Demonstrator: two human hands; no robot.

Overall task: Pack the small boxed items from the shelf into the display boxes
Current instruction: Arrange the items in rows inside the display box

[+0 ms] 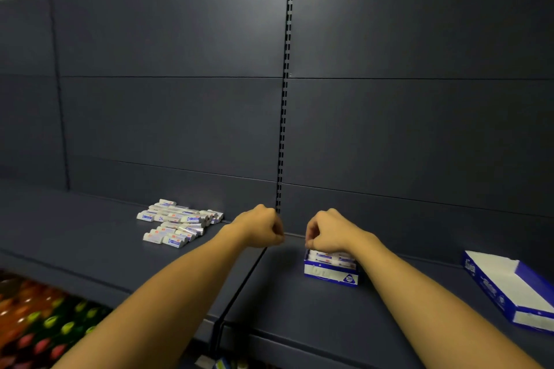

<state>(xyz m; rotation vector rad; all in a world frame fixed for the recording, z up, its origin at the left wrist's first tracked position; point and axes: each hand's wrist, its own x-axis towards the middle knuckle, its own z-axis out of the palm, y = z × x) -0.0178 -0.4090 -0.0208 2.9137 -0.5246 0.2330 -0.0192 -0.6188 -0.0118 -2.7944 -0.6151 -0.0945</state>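
Items: small white boxed items [177, 223] lie in a loose pile on the dark shelf [90, 237], near the back panel and left of the shelf seam; more of them stand packed in rows inside the display box.
Display box: a blue-and-white display box [331, 274] sits on the shelf right of the seam, front wall toward the camera, partly filled.
Second box: another box [506, 284], open and apparently holding nothing, lies well apart at the far right.
Right hand: the right hand [328, 232] hovers at the back edge of the display box, fingers curled downward over the packed rows; whether it pinches an item or only presses on them cannot be told, as the fingertips are hidden.
Left hand: the left hand [262, 226] hangs above the seam between pile and display box, fingers curled into a fist; nothing shows in it, though the palm side is out of sight.
Step in hand: by the look of it, items are being seated in the display box.
Next move: likely a reach left to the pile for more items, each to be turned to match the rows and slid in without toppling those already standing.
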